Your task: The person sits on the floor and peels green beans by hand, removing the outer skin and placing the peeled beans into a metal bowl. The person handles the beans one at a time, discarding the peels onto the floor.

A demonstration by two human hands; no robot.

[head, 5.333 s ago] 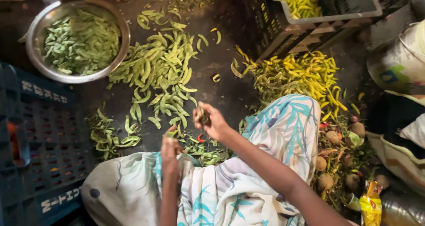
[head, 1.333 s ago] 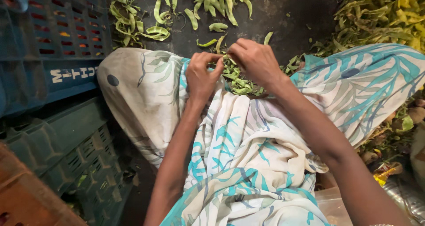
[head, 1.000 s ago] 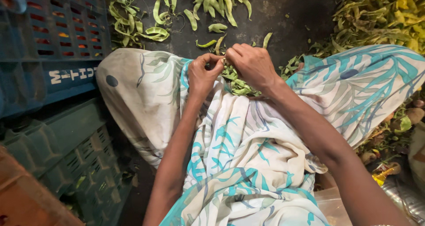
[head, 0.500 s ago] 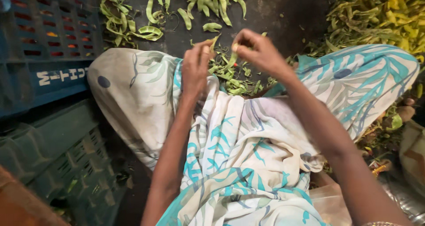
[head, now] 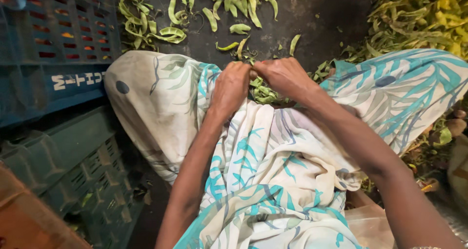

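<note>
A person seated on the floor works a green bean pod [head: 251,67] between both hands, the left hand [head: 230,86] and the right hand [head: 285,76] brought knuckle to knuckle above the lap. The fingers of both hands are curled shut and pinch the pod where the two hands meet; only a sliver of green shows between them, so its full shape cannot be made out. Judged from this pose, the step is done best with the pinch kept close to the pod's tip, the two hands pulling apart along its length rather than twisting, and the work held over the small heap of green pieces [head: 263,90] lying in the dip of the cloth just below, so that whatever drops lands there and not on the dark floor [head: 317,20]. The white cloth with teal leaf print [head: 273,161] drapes over both knees and spreads to either side. Ahead of the hands, loose flat green pods [head: 234,0] lie scattered on the floor, some curled, some straight; a mass of yellower pods [head: 419,15] is piled to the right. A blue plastic crate [head: 53,49] stands at the left, a green crate [head: 68,171] just below it.
</note>
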